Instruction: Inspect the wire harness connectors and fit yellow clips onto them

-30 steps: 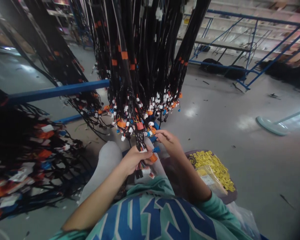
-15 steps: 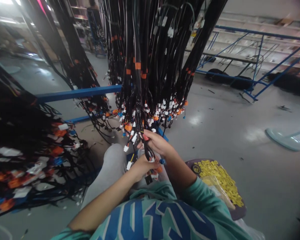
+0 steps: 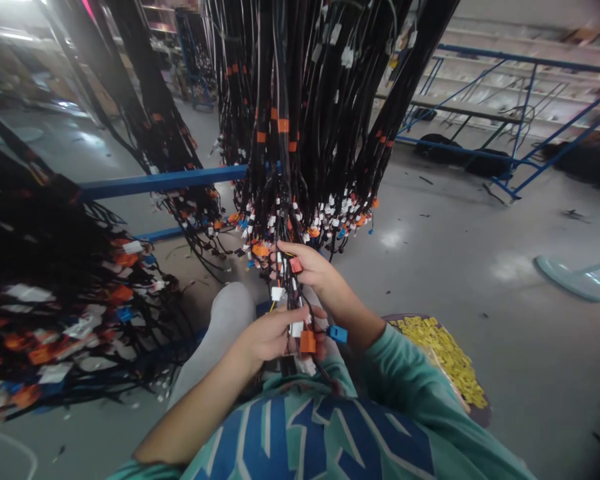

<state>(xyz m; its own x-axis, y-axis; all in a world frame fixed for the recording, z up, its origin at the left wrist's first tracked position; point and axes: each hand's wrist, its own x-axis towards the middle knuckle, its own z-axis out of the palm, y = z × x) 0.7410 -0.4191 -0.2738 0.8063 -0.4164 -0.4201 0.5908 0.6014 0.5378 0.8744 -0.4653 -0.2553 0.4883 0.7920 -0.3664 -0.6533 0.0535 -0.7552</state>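
A thick wire harness [image 3: 283, 143] hangs in front of me, its black branches ending in white, orange, red and blue connectors. My left hand [image 3: 275, 333] is closed round the lower wire ends, close to my lap. An orange connector [image 3: 308, 342] and a blue connector [image 3: 337, 334] stick out by its fingers. Higher up, my right hand [image 3: 305, 263] is wrapped round the same bundle, with a red connector [image 3: 295, 265] against its fingers. A white connector [image 3: 277, 293] dangles between the two hands. Parts of the fingers are hidden behind the wires.
More harnesses hang at the left [image 3: 35, 267] and behind. A blue rail [image 3: 170, 180] crosses behind the bundle. Beside my right arm, yellow pieces [image 3: 440, 353] lie in a dark container. A blue-framed table [image 3: 480, 110] and a round grey base [image 3: 565, 279] stand to the right.
My right hand has slid slightly up the bundle. The left hand has shifted its hold on the lower ends, and the orange and blue connectors now show more fully.
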